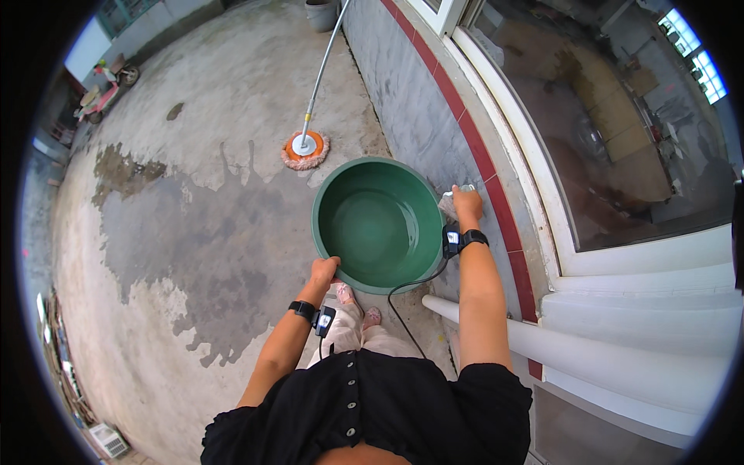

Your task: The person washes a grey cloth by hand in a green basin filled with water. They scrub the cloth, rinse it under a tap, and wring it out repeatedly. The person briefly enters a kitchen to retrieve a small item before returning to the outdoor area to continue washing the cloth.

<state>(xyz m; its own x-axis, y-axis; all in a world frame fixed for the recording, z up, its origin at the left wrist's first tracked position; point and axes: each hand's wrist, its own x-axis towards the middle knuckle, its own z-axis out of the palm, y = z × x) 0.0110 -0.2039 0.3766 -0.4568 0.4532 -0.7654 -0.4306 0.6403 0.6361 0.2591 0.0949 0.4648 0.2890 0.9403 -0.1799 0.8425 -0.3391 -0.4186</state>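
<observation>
In front of me is a large round green plastic basin (pixel 372 215), tilted so its inside faces up at me. A shiny streak shows on its inner wall; I cannot tell whether water lies in it. My left hand (pixel 325 270) grips the rim at the near left. Beyond the basin's right side, my right hand (pixel 468 203) is closed around a crumpled greyish cloth (pixel 447 206), close to the marbled wall. My fingers hide part of the cloth. Each wrist wears a strapped black device, and a black cable hangs from the right one across the basin's near rim.
A mop (pixel 305 148) with an orange head stands just past the basin, its pole leaning on the wall (pixel 401 75). A white pipe (pixel 523 337) runs at my right below the window. Wet patches (pixel 221 250) mark the concrete. A bucket (pixel 321 14) and scooter (pixel 104 93) stand farther off.
</observation>
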